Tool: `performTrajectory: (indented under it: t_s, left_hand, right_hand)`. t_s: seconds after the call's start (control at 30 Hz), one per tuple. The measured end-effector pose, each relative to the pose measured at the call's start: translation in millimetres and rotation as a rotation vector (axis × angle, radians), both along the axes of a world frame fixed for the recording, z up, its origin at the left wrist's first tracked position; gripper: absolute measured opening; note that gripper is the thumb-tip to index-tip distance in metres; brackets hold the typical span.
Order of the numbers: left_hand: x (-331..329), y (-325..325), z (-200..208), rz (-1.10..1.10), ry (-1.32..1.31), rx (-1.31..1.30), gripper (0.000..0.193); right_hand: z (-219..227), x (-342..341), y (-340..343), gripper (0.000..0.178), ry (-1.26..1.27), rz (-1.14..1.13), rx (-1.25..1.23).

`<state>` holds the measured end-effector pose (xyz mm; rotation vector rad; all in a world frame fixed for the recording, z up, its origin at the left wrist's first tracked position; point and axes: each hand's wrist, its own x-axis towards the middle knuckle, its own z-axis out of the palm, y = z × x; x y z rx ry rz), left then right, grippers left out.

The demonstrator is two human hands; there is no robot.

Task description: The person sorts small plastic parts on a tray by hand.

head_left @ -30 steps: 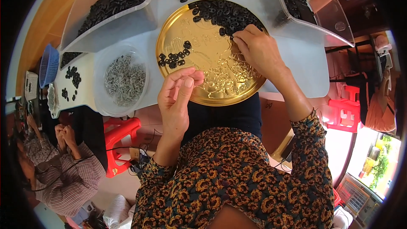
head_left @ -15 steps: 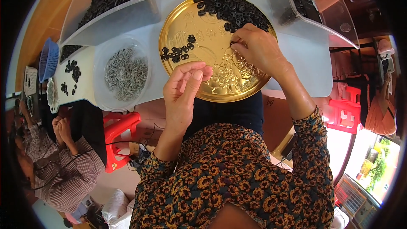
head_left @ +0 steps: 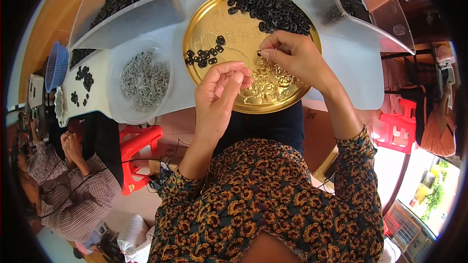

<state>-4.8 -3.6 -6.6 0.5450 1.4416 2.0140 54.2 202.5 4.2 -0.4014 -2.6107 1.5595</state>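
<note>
In my right hand, thumb and fingertips pinch a small black plastic piece over the round gold tray. My left hand is just to its left, above the tray's near edge, with thumb and curled fingers together; whatever is between them is too small to make out. Beneath both hands lies a scatter of small shiny metal pieces. Black oval pieces with holes are heaped along the tray's far right side. A smaller cluster of black pieces sits at its left.
Left of the tray stands a clear bowl of small silver metal parts. Plastic bins of black pieces flank the table's far side. A red stool and a seated person are at left; another red stool is at right.
My right hand has shifted slightly left and nearer with the black piece, closer to my left hand. The left hand has moved a little up and right.
</note>
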Motion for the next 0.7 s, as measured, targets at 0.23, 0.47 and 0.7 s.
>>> performTrajectory:
  t_s: [0.23, 0.47, 0.7]
  left_hand:
    - [3.8, 4.6, 3.3, -0.018, -0.014, -0.038, 0.021]
    - [-2.9, 0.4, -2.9, -0.049, -0.016, -0.003, 0.017]
    - [-26.4, -24.4, 4.3, -0.007, -0.100, 0.158, 0.012]
  right_hand:
    - [19.7, 19.8, -39.9, 0.019, 0.066, -0.071, -0.439]
    - [20.1, 19.4, -44.9, 0.027, 0.219, -0.044, -0.179]
    - [22.2, 24.5, -3.1, 0.017, 0.280, -0.165, -0.212]
